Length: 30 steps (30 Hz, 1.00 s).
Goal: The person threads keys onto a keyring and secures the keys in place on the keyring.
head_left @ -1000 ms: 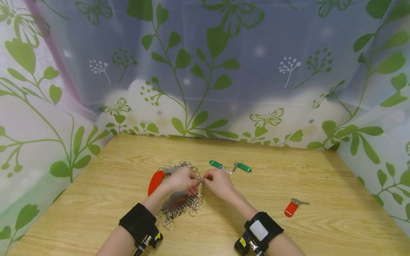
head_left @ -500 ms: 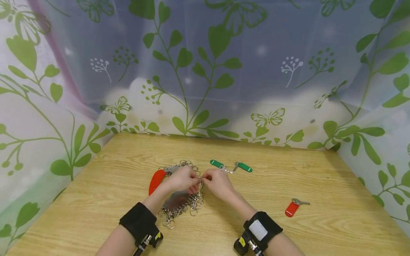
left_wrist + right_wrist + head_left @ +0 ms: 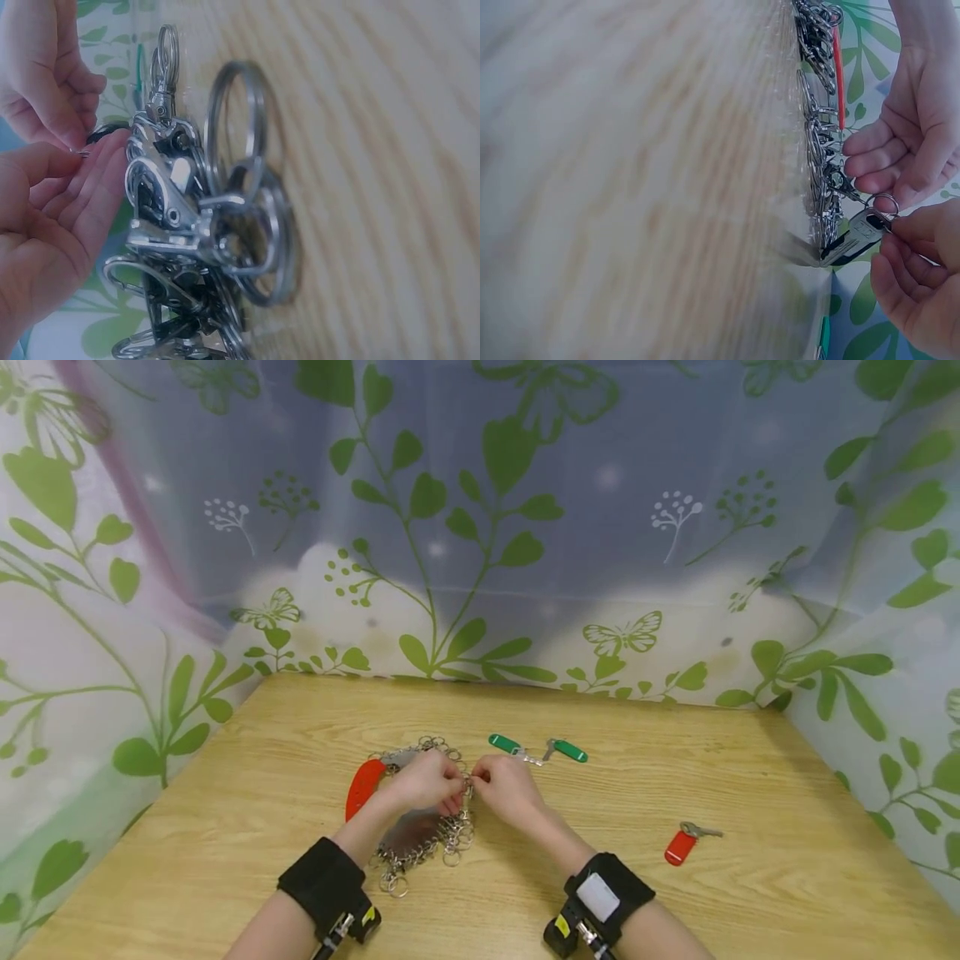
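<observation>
My left hand pinches a small key ring between thumb and fingers. Close against it, my right hand pinches a silver key at its head, right at that ring. In the right wrist view the key's blade slants down toward the table. Below the hands lies a large round holder edged with many metal snap clips and split rings. It has a red curved piece on its left side. My left hand and forearm cover the holder's middle.
Two green key tags with keys lie just beyond my right hand. A red key tag with a key lies farther right on the wooden table. A leaf-patterned curtain encloses the back and sides.
My right hand has shifted slightly left, closer to the left hand's fingertips. The left hand keeps its pinch; the holder and the tags lie as before.
</observation>
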### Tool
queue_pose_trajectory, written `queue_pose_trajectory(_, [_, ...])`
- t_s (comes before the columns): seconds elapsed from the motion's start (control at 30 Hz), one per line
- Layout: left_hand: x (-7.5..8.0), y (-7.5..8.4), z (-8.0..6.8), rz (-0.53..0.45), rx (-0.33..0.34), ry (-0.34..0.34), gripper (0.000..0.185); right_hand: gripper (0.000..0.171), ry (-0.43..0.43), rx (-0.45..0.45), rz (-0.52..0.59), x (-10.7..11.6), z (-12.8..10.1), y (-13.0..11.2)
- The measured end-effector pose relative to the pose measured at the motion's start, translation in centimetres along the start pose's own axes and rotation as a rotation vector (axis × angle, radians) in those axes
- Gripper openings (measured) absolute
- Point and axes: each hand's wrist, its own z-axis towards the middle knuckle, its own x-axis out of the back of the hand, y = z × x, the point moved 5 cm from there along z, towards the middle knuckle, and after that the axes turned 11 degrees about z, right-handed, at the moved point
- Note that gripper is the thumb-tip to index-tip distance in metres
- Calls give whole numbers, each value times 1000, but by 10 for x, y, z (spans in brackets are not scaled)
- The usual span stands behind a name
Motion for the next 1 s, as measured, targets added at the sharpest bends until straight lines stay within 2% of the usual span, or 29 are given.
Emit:
queue_pose_trajectory(0.23, [0, -3, -3, -7, 19, 13, 26, 9, 1, 19, 33, -5, -1, -2])
queue_pose_trajectory(0.57, [1, 3, 0, -12, 5, 33, 28, 5, 19, 107, -47, -1, -2, -5])
queue_pose_trajectory(0.77, [0, 0, 1, -51, 23, 35, 26, 5, -4, 115, -23, 0, -1, -7])
queue_pose_trajectory(0.9, [-1, -4, -1, -103, -6, 8, 22, 6, -9, 71, 18, 3, -1, -3])
queue_pose_trajectory(1.0, [0, -4, -2, -57, -59, -1, 18, 6, -7, 53, 25, 5, -1, -1])
